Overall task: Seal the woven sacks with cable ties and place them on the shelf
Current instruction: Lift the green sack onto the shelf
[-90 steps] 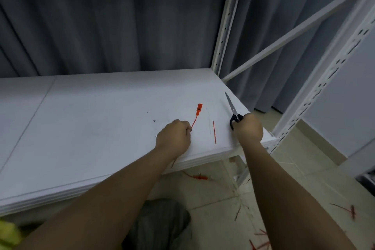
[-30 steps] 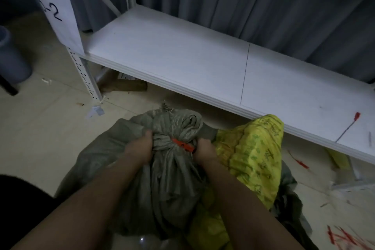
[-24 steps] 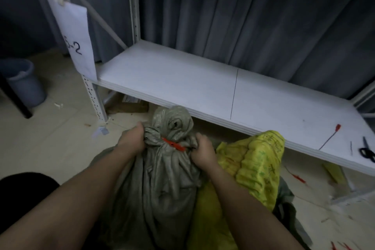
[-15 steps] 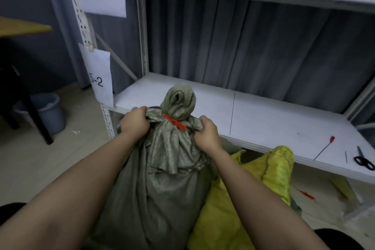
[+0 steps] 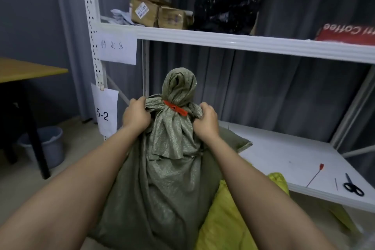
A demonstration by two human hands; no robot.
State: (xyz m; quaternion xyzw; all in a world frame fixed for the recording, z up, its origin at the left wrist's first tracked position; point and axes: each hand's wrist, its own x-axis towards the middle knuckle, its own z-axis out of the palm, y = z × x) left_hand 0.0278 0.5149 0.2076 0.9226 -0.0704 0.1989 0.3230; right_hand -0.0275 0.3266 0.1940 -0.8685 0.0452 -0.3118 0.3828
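- Currently we hold the green woven sack (image 5: pixel 162 178) upright in front of the white shelf (image 5: pixel 284 154), its bulk low in the head view and one corner lying over the shelf's front edge.
- Left hand (image 5: pixel 136 116): grip closed on a bunch of sack fabric just left of the tied neck, fingers curled into the cloth.
- Right hand (image 5: pixel 206 122): grip closed likewise on the fabric just right of the neck.
- Red cable tie (image 5: pixel 175 108) cinches the neck between our two hands; above it the gathered top of the sack stands up in a rounded knob.
- Yellow sack (image 5: pixel 227 223) sits beside and partly behind the green one, on our right, below the shelf edge.
- On the shelf, well to the right: a loose red cable tie (image 5: pixel 315 174), a thin cut-off strip (image 5: pixel 336 184) and black-handled scissors (image 5: pixel 352 185), all lying flat near the front edge.
- Upper shelf (image 5: pixel 243 41) carries cardboard boxes (image 5: pixel 156 13), a black plastic bag (image 5: pixel 225 15) and a red package (image 5: pixel 347 33) with white lettering.
- Paper labels on the left upright: one handwritten sheet (image 5: pixel 117 48), and below it one reading "5-2" (image 5: pixel 105 111).
- Left of the rack: a wooden surface (image 5: pixel 26 69) on dark legs, a grey bucket (image 5: pixel 47 144) on the floor beneath it.
- Grey curtain (image 5: pixel 274 91) hangs behind the rack.
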